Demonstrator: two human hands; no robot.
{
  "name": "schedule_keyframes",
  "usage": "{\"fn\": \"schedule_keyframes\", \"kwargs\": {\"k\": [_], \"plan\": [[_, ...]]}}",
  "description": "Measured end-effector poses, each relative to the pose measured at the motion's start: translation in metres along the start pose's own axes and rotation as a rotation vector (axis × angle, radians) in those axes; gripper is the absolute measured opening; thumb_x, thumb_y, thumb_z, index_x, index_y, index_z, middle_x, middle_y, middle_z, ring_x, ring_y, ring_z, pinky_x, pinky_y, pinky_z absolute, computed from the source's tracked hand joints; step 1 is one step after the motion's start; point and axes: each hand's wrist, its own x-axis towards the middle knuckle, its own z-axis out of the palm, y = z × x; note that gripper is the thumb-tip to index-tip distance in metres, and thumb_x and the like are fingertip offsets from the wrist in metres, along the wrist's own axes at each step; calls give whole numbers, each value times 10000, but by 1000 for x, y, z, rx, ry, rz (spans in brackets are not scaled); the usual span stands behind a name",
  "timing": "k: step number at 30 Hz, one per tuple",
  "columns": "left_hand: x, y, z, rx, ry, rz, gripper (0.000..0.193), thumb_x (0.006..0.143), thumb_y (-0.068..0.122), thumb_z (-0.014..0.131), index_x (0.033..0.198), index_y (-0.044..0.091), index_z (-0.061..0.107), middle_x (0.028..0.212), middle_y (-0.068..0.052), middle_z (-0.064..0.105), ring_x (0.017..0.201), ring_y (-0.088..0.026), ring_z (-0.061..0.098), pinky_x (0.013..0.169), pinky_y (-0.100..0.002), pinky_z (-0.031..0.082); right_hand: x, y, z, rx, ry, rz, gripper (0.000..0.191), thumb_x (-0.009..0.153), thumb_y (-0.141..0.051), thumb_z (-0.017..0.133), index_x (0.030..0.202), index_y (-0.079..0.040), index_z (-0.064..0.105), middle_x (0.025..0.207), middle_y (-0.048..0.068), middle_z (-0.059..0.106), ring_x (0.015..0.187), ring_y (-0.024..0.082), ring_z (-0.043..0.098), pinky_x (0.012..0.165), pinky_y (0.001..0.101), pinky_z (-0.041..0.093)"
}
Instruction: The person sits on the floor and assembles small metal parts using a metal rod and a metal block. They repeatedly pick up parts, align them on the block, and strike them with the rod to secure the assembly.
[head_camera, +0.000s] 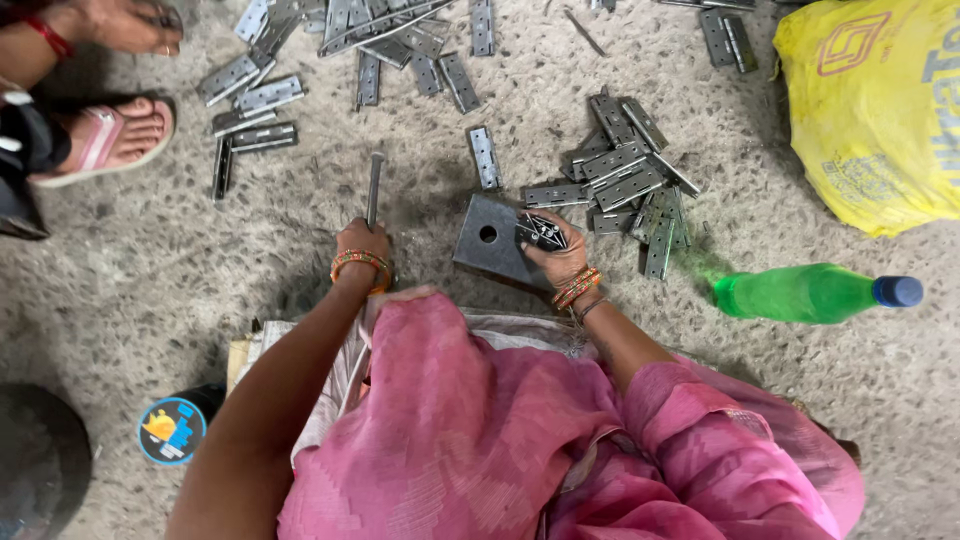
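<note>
L hand (362, 243) was fisted round a thin grey metal rod (374, 188), pointing away over the concrete floor (150, 270). R hand (556, 250), wrist bent, pinched a dark folded steel hinge (540, 232) on the square grey steel block w/ a round hole (487, 243), just beside a pile of loose hinges (625, 175).

A small metalworking workshop, seen from above, where work is happening on a rough, gritty concrete floor (140, 300) instead of a raised surface. Loose steel hinges (625, 165) are lying in a heap at about one o'clock, and more hinges (250, 100) are spreading across eleven and twelve o'clock. A heavy steel block with a hole (490, 240) is sitting at the centre. A yellow sack (870, 110) is slumping at two o'clock, and a green plastic bottle (810, 293) is lying at three o'clock.
</note>
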Motion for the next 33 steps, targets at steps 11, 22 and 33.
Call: {"fn": "schedule_keyframes", "kwargs": {"k": [11,22,33], "plan": [[-117,94,-57,-605,420,982,261,1131,210,483,1261,3,576,728,-85,568,571,-208,545,511,-351,433,-1,7,1,138,-17,11,536,787,80,765,1297,-55,668,1220,25,747,1108,85,682,1009,269,548],[-133,83,3,-257,-95,866,287,1031,218,604,1250,32,604,762,-247,668,661,-461,654,568,-529,481,2,10,-3,73,-13,-24,478,777,59,780,1241,-26,706,1095,1,750,1009,63,675,935,253,561],[-137,83,11,-51,-141,847,267,1002,174,590,1252,87,625,699,-176,691,538,-374,656,464,-480,492,5,-5,4,95,-8,-24,473,771,102,760,1222,-24,693,1122,12,739,1015,109,695,933,277,582]]}}
